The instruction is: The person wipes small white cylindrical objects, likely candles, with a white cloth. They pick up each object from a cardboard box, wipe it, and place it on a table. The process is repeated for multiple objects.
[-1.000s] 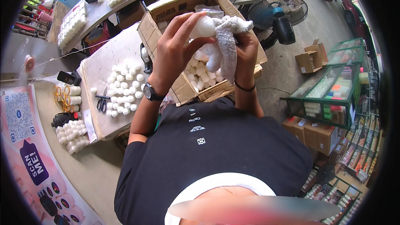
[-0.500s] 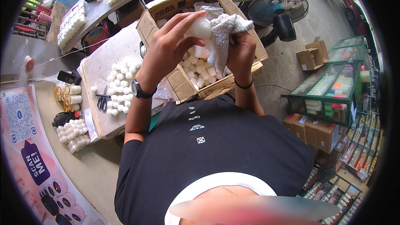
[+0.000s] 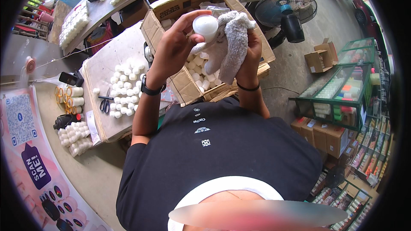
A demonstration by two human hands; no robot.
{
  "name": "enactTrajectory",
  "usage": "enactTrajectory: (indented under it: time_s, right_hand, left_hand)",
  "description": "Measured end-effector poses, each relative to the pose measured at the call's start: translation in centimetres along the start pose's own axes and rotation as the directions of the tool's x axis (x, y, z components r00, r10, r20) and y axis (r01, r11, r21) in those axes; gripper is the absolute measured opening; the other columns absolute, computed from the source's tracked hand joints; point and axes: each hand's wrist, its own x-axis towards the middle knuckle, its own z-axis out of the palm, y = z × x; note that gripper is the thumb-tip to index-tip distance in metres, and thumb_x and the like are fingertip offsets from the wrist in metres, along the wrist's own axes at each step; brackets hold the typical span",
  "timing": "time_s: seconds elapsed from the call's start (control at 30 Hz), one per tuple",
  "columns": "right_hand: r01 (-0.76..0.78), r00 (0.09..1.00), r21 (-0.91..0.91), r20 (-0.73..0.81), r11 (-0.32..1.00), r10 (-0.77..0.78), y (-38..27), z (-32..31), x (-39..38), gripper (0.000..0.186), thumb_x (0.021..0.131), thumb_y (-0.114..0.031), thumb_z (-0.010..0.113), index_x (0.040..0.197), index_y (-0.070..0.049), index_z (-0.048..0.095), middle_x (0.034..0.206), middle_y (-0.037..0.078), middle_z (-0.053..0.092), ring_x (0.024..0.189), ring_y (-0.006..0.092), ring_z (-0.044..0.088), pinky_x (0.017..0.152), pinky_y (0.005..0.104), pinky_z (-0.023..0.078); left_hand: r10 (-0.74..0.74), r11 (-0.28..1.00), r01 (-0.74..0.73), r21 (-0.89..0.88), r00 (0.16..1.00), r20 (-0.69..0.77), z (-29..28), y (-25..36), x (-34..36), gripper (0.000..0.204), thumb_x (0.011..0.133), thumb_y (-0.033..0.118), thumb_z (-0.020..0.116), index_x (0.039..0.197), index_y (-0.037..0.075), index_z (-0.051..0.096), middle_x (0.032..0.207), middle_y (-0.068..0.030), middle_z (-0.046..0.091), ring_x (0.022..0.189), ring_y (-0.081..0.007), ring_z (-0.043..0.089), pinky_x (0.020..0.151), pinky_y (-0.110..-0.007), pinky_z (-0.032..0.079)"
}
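Note:
Between the fingers and thumb of my left hand (image 3: 174,38) is a small white jar (image 3: 205,26), its round end facing up toward me. My right hand (image 3: 251,55) grips a light grey terry cloth (image 3: 233,45), which hangs down beside the jar and touches its right side. Both hands are raised over an open cardboard box (image 3: 182,89). Inside the box lie many loose white jars (image 3: 198,66), partly covered by my hands and the cloth.
More white jars (image 3: 124,86) stand on the table (image 3: 98,119) to the left, beside black scissors (image 3: 105,102). A black fan (image 3: 291,21) stands right of the box. Green-framed display cases (image 3: 336,87) and cartons (image 3: 321,134) are farther right. Jars in rows cover another table (image 3: 100,17).
The jar has turned so its round end now faces up. The cloth has shifted and hangs lower and wider, and my left wrist has moved slightly right.

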Motion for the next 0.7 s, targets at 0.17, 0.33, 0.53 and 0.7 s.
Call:
enactTrajectory:
  time_s: [0.17,0.33,0.53,0.7]
  right_hand:
    - [0.029,0.993,-0.116,0.12,0.993,-0.015,-0.3,-0.2,-0.2,0.024,0.091,-0.002,0.063,0.113,0.005,0.065,0.097,0.008,0.072,0.08,0.0107,0.069,0.069,0.0224,0.055]
    - [0.11,0.986,-0.208,0.144,0.972,-0.081,0.4,0.0,-0.1,0.025,0.087,0.006,0.063,0.112,0.003,0.066,0.098,0.007,0.072,0.082,0.011,0.068,0.072,0.0229,0.054]
    - [0.308,0.949,-0.412,0.066,0.858,-0.308,1.4,0.1,0.0,0.023,0.082,0.0,0.075,0.103,0.003,0.068,0.1,0.007,0.07,0.092,0.0137,0.066,0.082,0.0289,0.053]
    - [0.335,0.942,-0.362,0.113,0.87,-0.316,1.0,0.6,-0.2,0.019,0.086,0.004,0.066,0.105,0.003,0.067,0.098,0.008,0.07,0.088,0.0136,0.067,0.078,0.0277,0.054]
  left_hand:
    - [-0.019,1.0,0.019,0.004,1.0,-0.022,0.3,0.4,-0.1,0.058,0.091,0.028,0.069,0.137,-0.002,0.048,0.124,-0.0096,0.06,0.115,-0.0149,0.057,0.099,-0.03,0.045]
    - [-0.07,0.989,0.076,0.129,0.996,-0.047,0.6,0.9,-0.2,0.054,0.092,0.03,0.068,0.133,0.0,0.05,0.116,-0.0114,0.06,0.108,-0.0185,0.059,0.094,-0.031,0.046]
    - [0.073,0.922,-0.043,0.385,0.995,-0.063,1.6,0.8,-0.1,0.046,0.097,0.029,0.061,0.131,0.002,0.048,0.116,-0.0143,0.055,0.104,-0.0255,0.057,0.089,-0.033,0.046]
    - [0.122,0.899,-0.073,0.432,0.989,-0.086,1.6,0.5,0.2,0.047,0.098,0.028,0.061,0.135,0.002,0.047,0.124,-0.01,0.051,0.111,-0.0187,0.054,0.096,-0.031,0.045]
